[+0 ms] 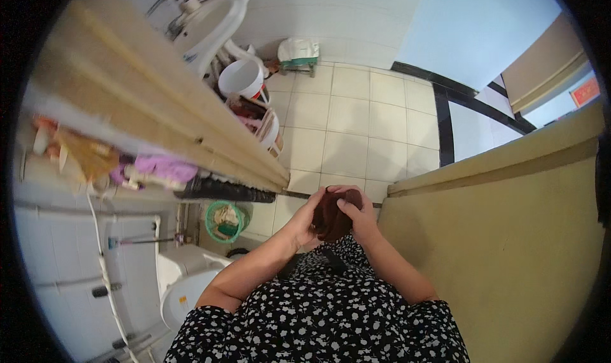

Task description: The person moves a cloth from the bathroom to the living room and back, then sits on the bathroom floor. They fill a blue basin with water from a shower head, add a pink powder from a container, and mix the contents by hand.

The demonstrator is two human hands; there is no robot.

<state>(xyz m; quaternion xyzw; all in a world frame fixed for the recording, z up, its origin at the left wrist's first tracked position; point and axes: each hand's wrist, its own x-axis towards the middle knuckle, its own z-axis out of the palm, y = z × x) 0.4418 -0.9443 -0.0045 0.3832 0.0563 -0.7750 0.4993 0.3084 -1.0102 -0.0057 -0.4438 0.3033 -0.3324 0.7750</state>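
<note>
A dark reddish-brown cloth (333,220), folded or bunched into a soft bundle, is held in front of my waist. My left hand (306,221) wraps round its left side, with some fingers hidden behind it. From the other side my right hand (363,218) grips it, the thumb pressed on top of the fabric. Both hands are closed on the same cloth and stand close together.
I stand in a doorway, a yellowish door (496,248) at my right and a door frame (184,108) at my left. A green basket (212,230), a toilet (191,293), a white bucket (240,78) and a washbasin (219,28) stand left. Ahead is a low stool (298,62).
</note>
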